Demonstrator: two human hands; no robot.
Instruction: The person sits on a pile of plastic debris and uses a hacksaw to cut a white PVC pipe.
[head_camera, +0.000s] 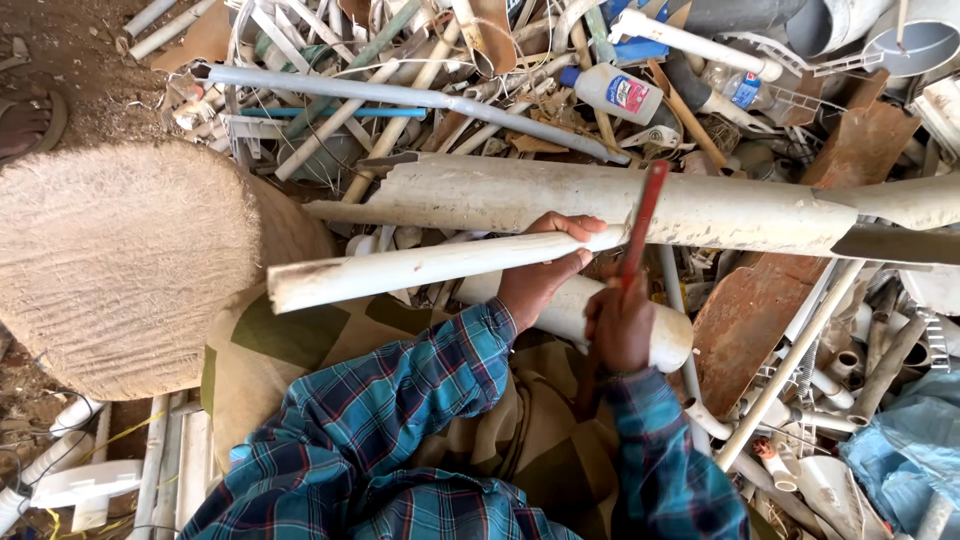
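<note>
— Both hands are busy, aren't they? What has the left hand (540, 265) got?

— It is wrapped around a long white pipe (440, 265), fingers curled over the top, thumb underneath. That pipe runs from lower left toward the right, just below a broader, dirty split pipe (600, 200) that lies across the heap.

— And the right hand (620, 325)?

— Closed in a fist on the handle of a red hacksaw (640, 230). Its frame rises from the fist up across the white pipe, just right of the left hand. Whether the blade bites the pipe, I cannot tell.

— What lies under them?

— Another short white tube (575, 310) sits directly below both hands. Both sleeves (420, 400) are blue plaid.

— And around?

— A big woven sack (120, 260) bulges on the left, touching the white pipe's end. Behind is a scrap heap: a long grey-blue pipe (400, 95), a white plastic bottle (615, 92) with a blue cap, and rusty metal sheet (750, 320) on the right. A sandalled foot (25, 115) shows at the upper left edge.
</note>
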